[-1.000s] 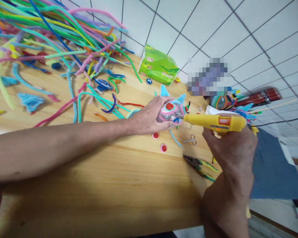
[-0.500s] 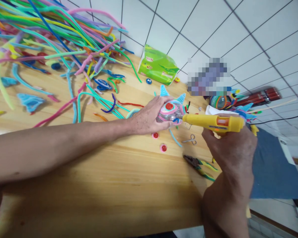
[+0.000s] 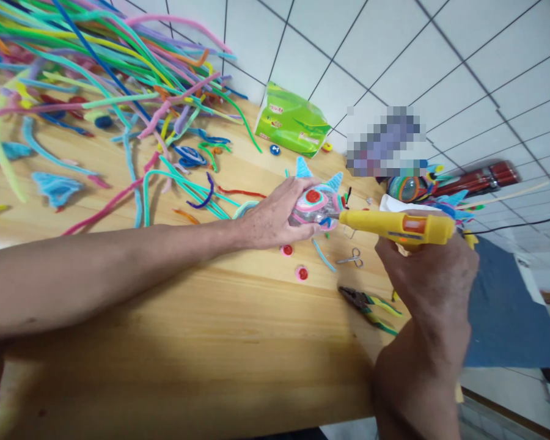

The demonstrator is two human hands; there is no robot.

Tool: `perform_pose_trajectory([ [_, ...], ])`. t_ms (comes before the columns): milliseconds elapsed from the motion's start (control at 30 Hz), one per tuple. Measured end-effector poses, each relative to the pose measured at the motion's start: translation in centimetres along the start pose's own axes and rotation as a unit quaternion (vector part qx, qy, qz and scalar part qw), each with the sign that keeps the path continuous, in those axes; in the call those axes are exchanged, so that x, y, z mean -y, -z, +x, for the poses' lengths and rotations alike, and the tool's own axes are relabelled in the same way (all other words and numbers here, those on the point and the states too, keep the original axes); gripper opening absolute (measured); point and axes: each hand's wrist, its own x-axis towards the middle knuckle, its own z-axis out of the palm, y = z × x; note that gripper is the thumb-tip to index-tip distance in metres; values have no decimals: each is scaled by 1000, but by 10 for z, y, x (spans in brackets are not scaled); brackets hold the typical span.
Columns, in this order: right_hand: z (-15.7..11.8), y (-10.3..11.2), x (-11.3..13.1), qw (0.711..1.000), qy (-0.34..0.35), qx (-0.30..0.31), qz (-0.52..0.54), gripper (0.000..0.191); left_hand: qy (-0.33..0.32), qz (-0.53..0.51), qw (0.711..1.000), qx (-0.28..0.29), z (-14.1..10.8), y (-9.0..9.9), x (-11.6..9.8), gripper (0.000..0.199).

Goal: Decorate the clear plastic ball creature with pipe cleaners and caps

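My left hand [image 3: 282, 214] is wrapped round a clear plastic craft figure [image 3: 302, 214] trimmed with pink, red and blue pipe cleaner, with two light-blue pointed pieces on its upper side. In my right hand [image 3: 433, 269] is a yellow hot glue gun [image 3: 394, 226], its small light glowing orange. The nozzle points left and is at the figure's right side, by a short blue piece; whether it touches cannot be made out. Just below the figure lie two red-and-pink round pieces, one a red disc [image 3: 302, 273]. A light-blue pipe cleaner strip [image 3: 323, 255] is close by.
Small scissors [image 3: 355, 259] and green-and-yellow pliers [image 3: 369, 308] lie below the glue gun. A heap of coloured pipe cleaners [image 3: 119, 67] covers the upper left. Behind the figure stands a green tissue pack [image 3: 291, 122]. A red cylinder [image 3: 481, 180] and dark cord [image 3: 522, 223] are at right.
The glue gun and my right hand have shifted slightly to the right. My left hand and the figure stay in place.
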Motion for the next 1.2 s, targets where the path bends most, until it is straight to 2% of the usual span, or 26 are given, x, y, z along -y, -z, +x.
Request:
perform_pose_trajectory([
  [533,-2,7,7,1000,-6,7,-16,31,3,9,1000,-1,0,-1,1,77],
  [833,-2,5,7,998,53,-11,12,25,7,-12,1000,9,2,2,-4,77],
  [1000,-2,5,6,999,49,-4,16,29,-7,-10,1000,6,2,3,-3,76],
  [1200,-3,5,5,999,45,-10,20,28,13,-9,1000,5,2,2,-5,78],
])
